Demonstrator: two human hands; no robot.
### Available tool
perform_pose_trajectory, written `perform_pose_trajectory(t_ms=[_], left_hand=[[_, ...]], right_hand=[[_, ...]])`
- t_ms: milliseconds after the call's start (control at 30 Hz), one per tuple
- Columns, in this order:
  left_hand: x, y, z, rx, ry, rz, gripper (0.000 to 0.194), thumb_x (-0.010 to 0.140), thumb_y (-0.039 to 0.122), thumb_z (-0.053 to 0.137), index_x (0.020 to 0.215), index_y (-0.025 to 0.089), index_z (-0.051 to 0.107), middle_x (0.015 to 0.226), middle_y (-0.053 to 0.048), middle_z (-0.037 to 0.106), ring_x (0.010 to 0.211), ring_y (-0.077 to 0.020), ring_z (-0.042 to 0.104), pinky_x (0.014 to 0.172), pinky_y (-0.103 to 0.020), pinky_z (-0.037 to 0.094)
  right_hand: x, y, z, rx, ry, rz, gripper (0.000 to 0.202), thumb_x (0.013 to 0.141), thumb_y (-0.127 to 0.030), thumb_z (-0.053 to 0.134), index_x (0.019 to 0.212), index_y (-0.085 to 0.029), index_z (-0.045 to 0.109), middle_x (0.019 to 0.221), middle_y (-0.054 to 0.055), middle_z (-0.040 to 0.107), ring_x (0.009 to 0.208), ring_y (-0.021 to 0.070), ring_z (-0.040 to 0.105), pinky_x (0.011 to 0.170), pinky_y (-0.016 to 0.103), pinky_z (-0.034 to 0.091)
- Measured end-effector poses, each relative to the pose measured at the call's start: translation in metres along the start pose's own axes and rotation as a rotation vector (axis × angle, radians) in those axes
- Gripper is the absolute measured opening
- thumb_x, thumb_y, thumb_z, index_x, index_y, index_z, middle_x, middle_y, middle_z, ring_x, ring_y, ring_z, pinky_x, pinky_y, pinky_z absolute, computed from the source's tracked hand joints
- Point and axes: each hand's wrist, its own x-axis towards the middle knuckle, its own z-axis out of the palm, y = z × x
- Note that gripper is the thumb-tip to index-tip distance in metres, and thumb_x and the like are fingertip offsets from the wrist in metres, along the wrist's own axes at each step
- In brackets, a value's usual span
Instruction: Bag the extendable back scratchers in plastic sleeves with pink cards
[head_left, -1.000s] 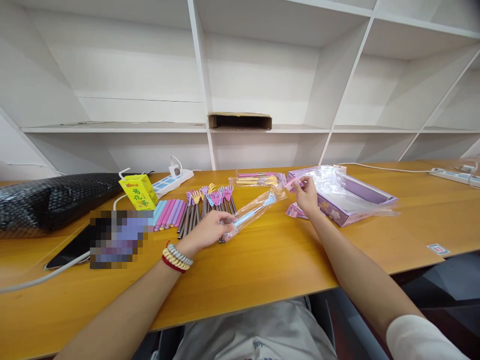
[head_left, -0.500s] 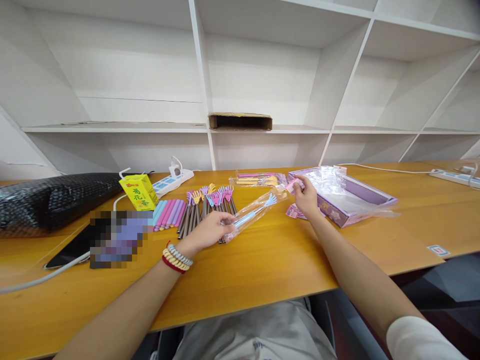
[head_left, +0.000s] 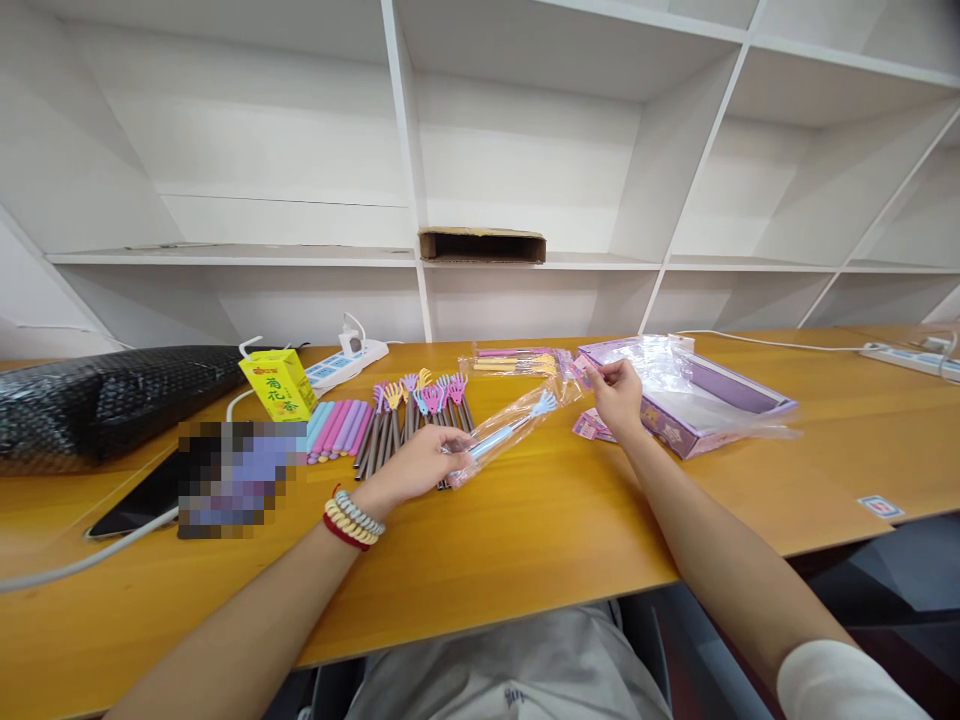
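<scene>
My left hand [head_left: 429, 462] is closed around the handle end of a light blue back scratcher [head_left: 489, 440] inside a clear plastic bag [head_left: 517, 412]. Its hand-shaped head [head_left: 544, 403] points up and to the right. My right hand [head_left: 618, 398] pinches at the bag's far end, its fingertips around a small pink card that they mostly hide. More pink cards [head_left: 592, 425] lie under that hand. Left of the bag are several back scratchers [head_left: 411, 410] with dark metal rods and coloured heads. Beside them lies a row of pastel handles [head_left: 337, 430].
Bagged back scratchers [head_left: 517, 361] lie behind. A purple box [head_left: 694, 440] with clear bags stands right. Left are a yellow drink carton [head_left: 277, 385], a power strip [head_left: 349, 367], a dark tablet-like device [head_left: 142, 495] and a black-wrapped bundle [head_left: 112, 405]. White shelves rise behind the table.
My right hand has shifted slightly, and the pink card in its fingertips shows less than before, now close against the bag's end. My left hand keeps its hold on the bagged back scratcher.
</scene>
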Motion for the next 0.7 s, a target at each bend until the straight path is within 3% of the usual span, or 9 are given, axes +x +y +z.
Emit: perform_pose_trajectory(t_ms=[233,433,567,700], left_hand=[[0.0014,-0.0019,-0.0021,-0.019,0.038,-0.006,0.030,0.072,0.032,0.059,0.092,0.010,0.063,0.068,-0.003,0.060,0.054,-0.0135,0.053,0.059,-0.029,0.044],[0.0016,-0.0042,-0.0013,-0.020,0.066,-0.013,0.030,0.071,0.032,0.060,0.093,0.011,0.063,0.069,-0.002,0.060,0.055,-0.0134,0.053,0.058,-0.028,0.044],[0.0012,-0.0029,-0.0004,-0.061,0.040,-0.019,0.028,0.071,0.031,0.060,0.091,0.011,0.062,0.067,-0.002,0.058,0.053,-0.0128,0.052,0.056,-0.028,0.044],[0.0016,-0.0030,-0.0016,-0.018,0.050,-0.007,0.028,0.072,0.032,0.060,0.089,0.010,0.062,0.069,-0.003,0.059,0.055,-0.0138,0.053,0.058,-0.029,0.044]], right_hand=[[0.0003,0.0019,0.0002,0.107,-0.055,0.047,0.027,0.066,-0.038,0.065,0.074,-0.020,0.047,0.064,-0.001,0.056,0.055,0.0144,0.053,0.050,0.029,0.044],[0.0029,0.0058,0.0010,0.084,-0.107,-0.008,0.035,0.069,-0.034,0.059,0.100,-0.017,0.057,0.072,0.002,0.061,0.063,0.0164,0.056,0.060,0.033,0.047],[0.0040,0.0085,0.0020,0.059,-0.132,-0.049,0.029,0.072,-0.032,0.056,0.096,-0.016,0.061,0.087,0.007,0.066,0.077,0.0192,0.059,0.074,0.037,0.047],[0.0040,0.0102,0.0026,0.036,-0.137,-0.044,0.024,0.072,-0.032,0.056,0.090,-0.017,0.060,0.086,0.007,0.065,0.076,0.0194,0.059,0.073,0.037,0.047]])
